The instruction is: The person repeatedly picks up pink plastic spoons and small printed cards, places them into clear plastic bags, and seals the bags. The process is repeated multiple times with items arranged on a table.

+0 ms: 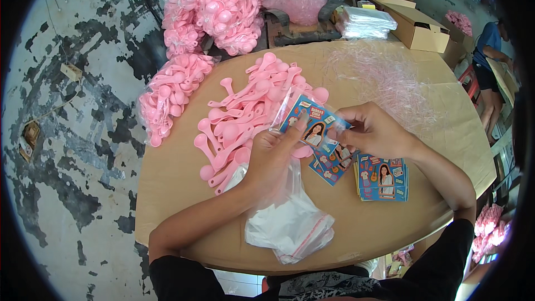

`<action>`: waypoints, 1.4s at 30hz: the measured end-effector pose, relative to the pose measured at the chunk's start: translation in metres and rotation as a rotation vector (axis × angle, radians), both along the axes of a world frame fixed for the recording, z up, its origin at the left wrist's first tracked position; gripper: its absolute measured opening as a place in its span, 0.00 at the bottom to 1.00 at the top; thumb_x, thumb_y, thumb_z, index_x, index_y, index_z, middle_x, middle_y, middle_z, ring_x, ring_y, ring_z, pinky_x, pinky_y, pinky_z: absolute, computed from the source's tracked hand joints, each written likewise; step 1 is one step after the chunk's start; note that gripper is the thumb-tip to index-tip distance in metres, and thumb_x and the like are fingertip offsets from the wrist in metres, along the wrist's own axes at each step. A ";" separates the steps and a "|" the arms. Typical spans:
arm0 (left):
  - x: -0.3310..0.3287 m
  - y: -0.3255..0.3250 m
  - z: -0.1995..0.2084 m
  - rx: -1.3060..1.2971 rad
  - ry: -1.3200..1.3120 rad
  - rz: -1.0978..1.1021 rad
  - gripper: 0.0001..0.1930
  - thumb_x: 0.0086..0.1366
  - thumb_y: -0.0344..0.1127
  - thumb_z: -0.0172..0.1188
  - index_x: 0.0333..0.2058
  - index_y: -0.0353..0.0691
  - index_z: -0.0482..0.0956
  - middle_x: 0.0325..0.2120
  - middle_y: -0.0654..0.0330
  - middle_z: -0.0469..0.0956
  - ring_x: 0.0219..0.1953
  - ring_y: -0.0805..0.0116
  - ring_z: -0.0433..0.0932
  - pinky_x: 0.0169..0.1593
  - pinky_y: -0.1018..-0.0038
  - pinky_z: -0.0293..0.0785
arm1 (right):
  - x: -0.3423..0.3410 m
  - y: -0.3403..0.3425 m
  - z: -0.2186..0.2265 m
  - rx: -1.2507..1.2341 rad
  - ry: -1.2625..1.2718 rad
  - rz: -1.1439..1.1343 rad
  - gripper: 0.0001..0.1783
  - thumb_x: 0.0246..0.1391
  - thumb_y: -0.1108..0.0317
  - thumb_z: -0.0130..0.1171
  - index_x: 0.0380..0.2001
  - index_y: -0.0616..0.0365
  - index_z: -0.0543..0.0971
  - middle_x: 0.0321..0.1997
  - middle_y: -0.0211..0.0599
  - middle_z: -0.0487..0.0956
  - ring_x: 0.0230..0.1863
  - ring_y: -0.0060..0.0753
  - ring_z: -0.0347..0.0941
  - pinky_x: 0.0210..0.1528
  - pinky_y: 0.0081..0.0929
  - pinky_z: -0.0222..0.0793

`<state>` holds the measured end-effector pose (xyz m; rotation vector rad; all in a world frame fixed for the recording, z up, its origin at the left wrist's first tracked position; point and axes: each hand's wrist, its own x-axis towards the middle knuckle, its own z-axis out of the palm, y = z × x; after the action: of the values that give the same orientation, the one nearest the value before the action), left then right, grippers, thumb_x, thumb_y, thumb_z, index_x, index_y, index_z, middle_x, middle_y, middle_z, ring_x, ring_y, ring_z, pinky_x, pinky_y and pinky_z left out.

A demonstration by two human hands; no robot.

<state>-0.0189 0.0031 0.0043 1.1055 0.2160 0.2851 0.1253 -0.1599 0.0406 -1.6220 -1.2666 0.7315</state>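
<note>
Over the middle of the table my left hand (266, 156) pinches a clear plastic bag (282, 107) and a blue printed card (313, 128), thumb on top. My right hand (382, 131) grips the right side of the same card, its fingers closed at the edge. The card looks to be at least partly inside the bag. Just below my hands lie more blue cards (330, 171), and a neat stack of them (383, 181) sits under my right wrist. A pile of clear bags (292, 226) lies below my left hand. Pink measuring spoons (237, 120) are heaped beyond it.
Large bags of pink spoons (214, 8) stand at the back left, with another bag (173, 92) at the table's left edge. Shredded clear film (390, 81) covers the far right. Behind are stacked plastic packs (365, 22) and a cardboard box (418, 28). Another person (489, 56) stands at right.
</note>
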 end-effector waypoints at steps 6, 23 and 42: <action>-0.006 -0.010 0.004 0.314 -0.102 -0.057 0.15 0.66 0.36 0.59 0.47 0.34 0.74 0.40 0.61 0.79 0.40 0.78 0.78 0.43 0.77 0.76 | -0.018 0.001 -0.003 0.081 0.114 -0.090 0.12 0.62 0.64 0.56 0.38 0.63 0.79 0.29 0.28 0.79 0.27 0.13 0.70 0.30 0.16 0.70; -0.007 -0.004 -0.001 0.520 -0.342 -0.196 0.26 0.57 0.22 0.64 0.52 0.43 0.63 0.60 0.48 0.61 0.60 0.61 0.66 0.60 0.64 0.69 | -0.016 0.004 -0.006 0.182 -0.040 0.021 0.12 0.61 0.62 0.56 0.36 0.62 0.77 0.29 0.32 0.79 0.27 0.18 0.71 0.31 0.23 0.69; -0.015 -0.004 -0.002 -0.029 0.100 -0.286 0.23 0.60 0.30 0.65 0.53 0.41 0.67 0.44 0.61 0.76 0.44 0.74 0.77 0.46 0.76 0.76 | 0.031 0.065 -0.003 0.228 -1.333 0.162 0.21 0.47 0.68 0.57 0.48 0.51 0.78 0.52 0.39 0.74 0.55 0.43 0.70 0.55 0.37 0.68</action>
<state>-0.0341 -0.0007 0.0022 1.1071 0.1479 -0.0285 0.1568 -0.0949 0.0373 -1.8104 -2.2757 -0.5806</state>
